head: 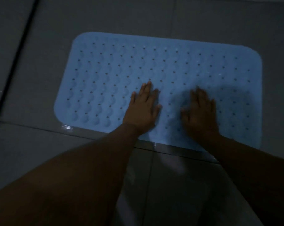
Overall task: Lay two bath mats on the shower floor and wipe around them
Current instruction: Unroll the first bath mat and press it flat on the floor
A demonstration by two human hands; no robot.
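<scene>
One light blue rubber bath mat [178,62] with rows of small holes and round bumps lies flat on the grey tiled shower floor [40,79]. My left hand [143,106] rests palm down on the mat's near middle, fingers spread. My right hand [200,111] lies palm down beside it to the right, slightly blurred. Neither hand holds anything. Only this one mat is in view, and no cloth shows.
A dark grout line or door track [15,66] runs diagonally at the left. Wet glints [67,127] shine on the floor along the mat's near edge. My bare leg [59,185] fills the lower left. The light is dim.
</scene>
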